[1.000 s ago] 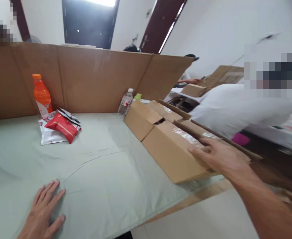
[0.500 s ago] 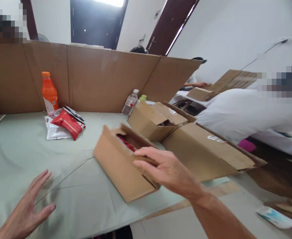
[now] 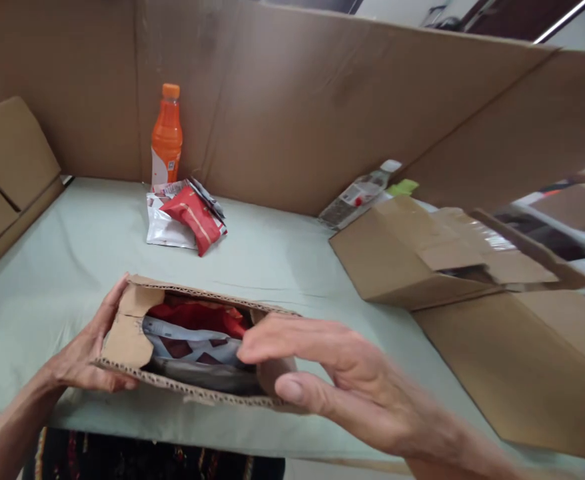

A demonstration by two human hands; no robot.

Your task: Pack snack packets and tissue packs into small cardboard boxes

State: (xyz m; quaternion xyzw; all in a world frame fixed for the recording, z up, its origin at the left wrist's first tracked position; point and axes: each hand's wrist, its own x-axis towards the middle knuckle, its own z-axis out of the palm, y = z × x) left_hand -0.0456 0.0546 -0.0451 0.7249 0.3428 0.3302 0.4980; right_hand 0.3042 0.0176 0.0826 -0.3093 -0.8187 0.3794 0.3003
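"Well, how do the hands hold?"

"The left hand (image 3: 87, 347) clasps the left end of the open box (image 3: 126, 333), its thumb at the near side. The right hand (image 3: 342, 373) is spread, thumb and fingers apart, over the right end; whether it touches anything, I cannot tell. The box is at the near part of the green cloth (image 3: 282, 260)."

"What could go wrong?"

"In my judgement, the box could swing or tip if the right hand pushes, because only one end is firmly held. A packet could also snag on the rough edge."

"And how many things?"

"Inside, at least one red packet (image 3: 197, 316) and one patterned packet (image 3: 187, 343); the bottom is hidden. Beyond: one red pouch (image 3: 192, 215), one white pouch (image 3: 165, 232), one orange bottle (image 3: 166, 137), one clear bottle (image 3: 360, 197), two right-hand cartons (image 3: 387, 253), and at least one left-hand carton (image 3: 12, 153)."
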